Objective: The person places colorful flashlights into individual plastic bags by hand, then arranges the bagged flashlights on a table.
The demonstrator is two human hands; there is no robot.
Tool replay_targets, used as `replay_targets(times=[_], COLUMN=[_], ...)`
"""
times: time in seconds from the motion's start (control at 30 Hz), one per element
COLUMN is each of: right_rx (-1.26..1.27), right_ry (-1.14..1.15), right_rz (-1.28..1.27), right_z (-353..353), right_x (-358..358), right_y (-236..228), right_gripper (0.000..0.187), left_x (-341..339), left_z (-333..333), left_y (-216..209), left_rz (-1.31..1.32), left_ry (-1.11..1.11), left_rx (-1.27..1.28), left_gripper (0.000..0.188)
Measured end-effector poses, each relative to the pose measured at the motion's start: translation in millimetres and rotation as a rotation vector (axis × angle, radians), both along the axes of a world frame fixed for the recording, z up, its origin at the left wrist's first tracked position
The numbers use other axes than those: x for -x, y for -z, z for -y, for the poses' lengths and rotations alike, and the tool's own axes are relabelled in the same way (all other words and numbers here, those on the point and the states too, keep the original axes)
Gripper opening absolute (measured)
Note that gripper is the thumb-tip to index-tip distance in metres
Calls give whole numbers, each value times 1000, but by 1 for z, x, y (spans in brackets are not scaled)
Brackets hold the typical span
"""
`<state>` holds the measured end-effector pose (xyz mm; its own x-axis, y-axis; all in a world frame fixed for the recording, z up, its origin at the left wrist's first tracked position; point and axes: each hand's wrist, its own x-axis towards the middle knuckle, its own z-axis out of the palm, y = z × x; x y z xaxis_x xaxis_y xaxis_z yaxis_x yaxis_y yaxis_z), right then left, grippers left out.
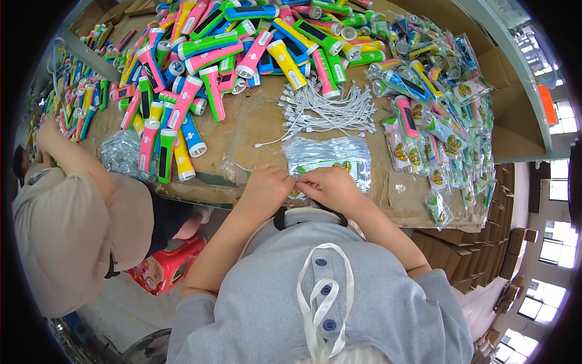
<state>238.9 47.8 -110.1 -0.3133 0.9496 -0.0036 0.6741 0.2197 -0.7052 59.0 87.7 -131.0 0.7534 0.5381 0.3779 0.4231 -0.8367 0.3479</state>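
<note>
Right in front of me, at the table's near edge, lies a stack of clear plastic bags (339, 145) with green printed labels. My right hand (332, 187) rests over its near side, thumb and fingertips pinched on the edge of a bag. Close by on the left, my left hand (267, 183) has its fingers bent and closed, its fingertips almost meeting the right hand's. What the left fingers hold is hidden. Just beyond the stack, a bundle of white charging cables (330, 109) is spread out. Flashlights (212, 45) in pink, green, yellow and blue form a heap at the back.
Bagged flashlights (433, 112) are piled on the right. A few loose flashlights (165, 148) and a heap of clear plastic (125, 150) lie on the left. A co-worker (73, 224) sits there, near a red stool (167, 267). A metal post (518, 67) stands at the right.
</note>
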Motion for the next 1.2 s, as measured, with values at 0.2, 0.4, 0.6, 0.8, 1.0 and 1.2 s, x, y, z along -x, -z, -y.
replay_targets(times=[0.2, 0.4, 0.6, 0.8, 1.0, 1.2], right_rx=[104, 222, 515, 519, -154, -297], right_ry=[-100, 99, 415, 334, -77, -292], right_rz=[-1, -183, -437, -374, 561, 695], right_z=[-4, -1, -10, -77, -137, -147], right_x=[-10, -10, -13, -26, -19, -9], right_y=[9, 32, 49, 91, 119, 106], right_gripper=[16, 13, 17, 13, 21, 15], left_x=[-5, -7, 16, 47, 33, 29], left_z=[2, 7, -3, 25, 40, 38], left_y=[9, 7, 5, 54, 70, 59], left_rz=[-11, 92, 54, -61, 165, 245], left_ry=[39, -38, 95, -186, -435, -416], left_rx=[59, 20, -86, 285, 482, 385], left_gripper=[7, 12, 13, 12, 13, 14])
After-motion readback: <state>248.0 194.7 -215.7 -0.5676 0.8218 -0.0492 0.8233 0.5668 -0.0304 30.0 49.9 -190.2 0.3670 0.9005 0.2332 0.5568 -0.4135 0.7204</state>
